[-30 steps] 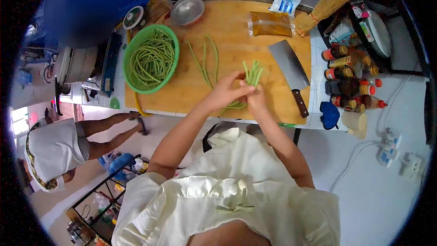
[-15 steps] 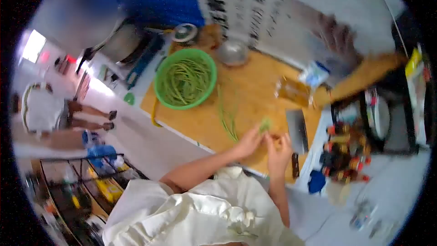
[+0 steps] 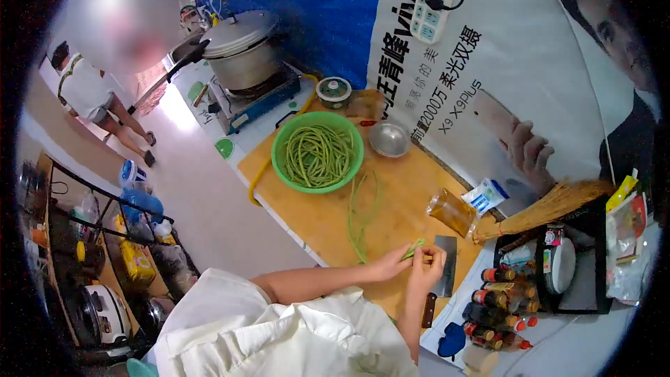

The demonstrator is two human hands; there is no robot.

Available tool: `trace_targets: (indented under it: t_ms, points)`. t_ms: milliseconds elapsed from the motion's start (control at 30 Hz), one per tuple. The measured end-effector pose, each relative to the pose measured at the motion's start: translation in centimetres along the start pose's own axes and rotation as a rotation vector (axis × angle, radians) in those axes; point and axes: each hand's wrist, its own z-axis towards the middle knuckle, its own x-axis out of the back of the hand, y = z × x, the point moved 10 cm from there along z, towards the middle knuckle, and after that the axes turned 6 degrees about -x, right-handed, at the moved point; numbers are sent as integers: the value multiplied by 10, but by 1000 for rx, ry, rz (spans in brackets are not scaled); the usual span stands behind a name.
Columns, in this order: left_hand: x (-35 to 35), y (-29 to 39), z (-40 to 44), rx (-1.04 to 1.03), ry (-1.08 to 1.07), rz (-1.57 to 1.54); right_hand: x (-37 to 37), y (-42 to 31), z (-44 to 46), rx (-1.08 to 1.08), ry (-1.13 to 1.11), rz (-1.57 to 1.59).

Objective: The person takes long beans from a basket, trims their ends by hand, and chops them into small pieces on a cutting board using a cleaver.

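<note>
Both hands are together over the front right of the wooden board [image 3: 286,215]. My left hand [image 3: 391,264] is closed round a small bunch of green beans [image 3: 413,248]. Touching the tips of that bunch, my right hand [image 3: 427,265] has its fingers pinched together. A few long beans [image 3: 354,220] lie on the board left of my hands. The green basket [image 3: 279,160] behind them holds many long beans. A cleaver [image 3: 447,258] lies just right of my right hand, its dark handle toward me.
A metal bowl [image 3: 389,139], a bag of brown liquid [image 3: 451,213] and a white packet [image 3: 485,195] are at the back. Sauce bottles [image 3: 492,299] and a straw brush [image 3: 551,208] stand right. A pressure cooker [image 3: 244,63] sits on a stove; another person [image 3: 91,91] is far left.
The view has swung left, bringing the stove, shelf and wall socket into sight. The bunch, upright between my hands earlier, now points sideways, with my right fingers at its tips.
</note>
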Motion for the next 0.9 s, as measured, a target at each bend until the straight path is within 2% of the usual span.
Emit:
trace_targets:
  t_ms: [33,167,233,267,367,433,533,667,900]
  points:
    - [1,4,-4,49,-22,9,1,1,0,-15,-5,24]
    - [-5,11,-12,32,-92,79,6,4,0,-4,4,98]
    - [-9,2,-3,-63,-71,27,1,28,-1,-257,-51,397]
    - [-12,-1,-2,-61,-80,26,4,29,-1,-262,-43,396]
    - [-19,-7,1,-99,-90,30,6,27,-1,-185,-140,299]
    - [-27,-20,3,-64,-133,11,2,29,-2,-114,-240,71]
    - [-28,-17,2,-48,-167,107,5,23,-6,-59,-209,1]
    - [-25,-4,0,-36,-134,153,6,18,-6,-41,-220,51]
    - [-32,-36,0,8,-133,114,-2,27,-10,1,-252,69]
